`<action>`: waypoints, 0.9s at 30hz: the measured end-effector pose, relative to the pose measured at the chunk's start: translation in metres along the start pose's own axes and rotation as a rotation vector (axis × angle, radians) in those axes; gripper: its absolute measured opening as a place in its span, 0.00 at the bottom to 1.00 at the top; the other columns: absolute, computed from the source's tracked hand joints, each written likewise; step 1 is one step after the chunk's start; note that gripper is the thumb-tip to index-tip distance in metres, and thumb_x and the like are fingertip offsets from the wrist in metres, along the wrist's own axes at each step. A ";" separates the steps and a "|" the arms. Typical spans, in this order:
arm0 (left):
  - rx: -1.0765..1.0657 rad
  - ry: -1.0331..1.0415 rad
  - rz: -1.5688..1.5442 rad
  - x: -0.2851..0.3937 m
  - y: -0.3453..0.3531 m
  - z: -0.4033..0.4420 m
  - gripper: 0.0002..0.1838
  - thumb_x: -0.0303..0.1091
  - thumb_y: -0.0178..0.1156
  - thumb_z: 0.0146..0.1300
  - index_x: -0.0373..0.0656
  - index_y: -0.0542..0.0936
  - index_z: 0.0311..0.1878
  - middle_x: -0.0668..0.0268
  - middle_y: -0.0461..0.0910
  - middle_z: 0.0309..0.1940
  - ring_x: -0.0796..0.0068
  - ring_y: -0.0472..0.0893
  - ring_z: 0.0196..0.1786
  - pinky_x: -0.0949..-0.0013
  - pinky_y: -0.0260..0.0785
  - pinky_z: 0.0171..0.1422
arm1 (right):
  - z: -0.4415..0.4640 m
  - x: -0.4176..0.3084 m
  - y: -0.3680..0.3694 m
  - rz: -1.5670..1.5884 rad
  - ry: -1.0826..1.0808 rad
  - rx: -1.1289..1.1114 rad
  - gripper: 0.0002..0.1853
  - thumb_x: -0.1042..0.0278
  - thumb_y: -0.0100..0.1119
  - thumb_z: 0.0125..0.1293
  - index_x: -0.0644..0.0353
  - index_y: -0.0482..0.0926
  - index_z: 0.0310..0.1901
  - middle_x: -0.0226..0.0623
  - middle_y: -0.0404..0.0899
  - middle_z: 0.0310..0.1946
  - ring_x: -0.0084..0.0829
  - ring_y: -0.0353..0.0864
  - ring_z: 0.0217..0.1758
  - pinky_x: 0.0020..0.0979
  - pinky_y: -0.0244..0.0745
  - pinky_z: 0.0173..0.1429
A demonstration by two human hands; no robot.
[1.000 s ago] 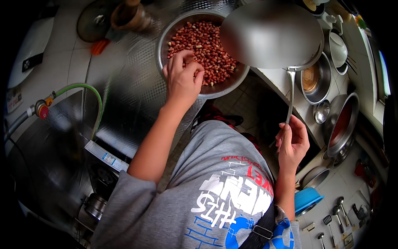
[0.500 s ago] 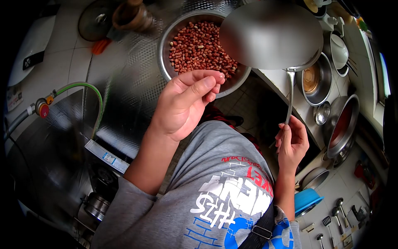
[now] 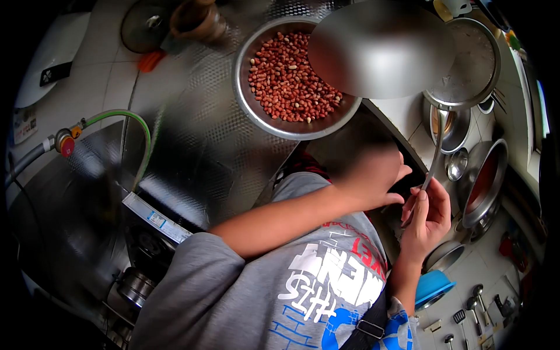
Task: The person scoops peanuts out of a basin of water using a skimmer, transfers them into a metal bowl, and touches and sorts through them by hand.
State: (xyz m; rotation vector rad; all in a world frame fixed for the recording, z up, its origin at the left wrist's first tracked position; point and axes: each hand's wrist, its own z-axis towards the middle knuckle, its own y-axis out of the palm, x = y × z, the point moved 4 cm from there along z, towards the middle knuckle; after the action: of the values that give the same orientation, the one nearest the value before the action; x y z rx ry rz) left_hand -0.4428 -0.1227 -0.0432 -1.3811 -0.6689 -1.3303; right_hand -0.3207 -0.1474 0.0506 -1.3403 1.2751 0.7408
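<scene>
My right hand [image 3: 429,219] is closed round the handle of a long-handled skimmer [image 3: 469,67]. The skimmer's round, rimmed metal head is raised at the upper right. Close to that handle is my left hand [image 3: 373,178], partly smeared by motion, its thumb and fingertips apart and nothing visible in them. A steel bowl [image 3: 256,119] of red-skinned peanuts [image 3: 291,79] sits beyond my hands, on the metal worktop's edge. A blurred grey oval hides the bowl's right part and the skimmer head's left side.
On the right stand a metal pan [image 3: 452,125], a small ladle [image 3: 457,163], a large steel bowl [image 3: 487,181] and a blue basin [image 3: 431,289]. A green hose [image 3: 146,140] curves over the left side. A clay pot [image 3: 198,23] and glass lid [image 3: 149,26] are at the back.
My left hand has swung right, from in front of the peanut bowl to beside the skimmer handle. My right hand and the skimmer have shifted slightly right, showing more of its head.
</scene>
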 end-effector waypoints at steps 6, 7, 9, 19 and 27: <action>0.123 -0.155 0.450 -0.045 -0.094 -0.023 0.10 0.34 0.70 0.59 0.41 0.85 0.42 0.57 0.80 0.56 0.52 0.81 0.58 0.53 0.73 0.64 | 0.000 0.011 0.002 -0.038 0.027 -0.012 0.13 0.79 0.57 0.78 0.71 0.78 0.59 0.40 0.87 0.40 0.16 0.77 0.26 0.17 0.68 0.26; 0.131 -0.241 0.559 -0.054 -0.110 -0.028 0.12 0.36 0.70 0.61 0.39 0.86 0.45 0.53 0.78 0.61 0.49 0.79 0.63 0.49 0.71 0.68 | -0.001 0.012 0.001 -0.035 0.030 -0.016 0.12 0.78 0.57 0.78 0.71 0.78 0.59 0.40 0.87 0.40 0.16 0.78 0.26 0.17 0.69 0.26; 0.092 -0.447 0.743 -0.070 -0.136 -0.037 0.25 0.40 0.68 0.67 0.35 0.82 0.61 0.40 0.67 0.73 0.39 0.68 0.75 0.42 0.61 0.79 | 0.000 0.014 0.001 -0.040 0.027 -0.013 0.12 0.78 0.57 0.78 0.70 0.78 0.59 0.39 0.87 0.40 0.16 0.78 0.26 0.17 0.69 0.26; -0.012 -0.410 0.613 -0.071 -0.116 -0.043 0.27 0.46 0.65 0.70 0.34 0.80 0.63 0.38 0.66 0.74 0.37 0.68 0.75 0.41 0.61 0.78 | 0.004 0.014 0.011 -0.055 0.043 -0.044 0.12 0.78 0.57 0.78 0.71 0.78 0.59 0.38 0.86 0.40 0.16 0.78 0.26 0.17 0.69 0.26; 0.213 -0.393 0.848 -0.089 -0.142 -0.019 0.29 0.45 0.65 0.70 0.39 0.78 0.69 0.39 0.58 0.79 0.38 0.58 0.82 0.41 0.51 0.84 | 0.007 0.015 0.012 -0.064 0.042 -0.050 0.12 0.78 0.57 0.78 0.71 0.78 0.59 0.39 0.86 0.40 0.16 0.78 0.26 0.17 0.69 0.27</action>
State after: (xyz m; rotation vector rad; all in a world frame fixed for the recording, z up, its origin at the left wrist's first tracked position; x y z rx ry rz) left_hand -0.5984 -0.0755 -0.0878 -1.5095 -0.3766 -0.3135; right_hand -0.3273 -0.1429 0.0314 -1.4377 1.2473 0.7075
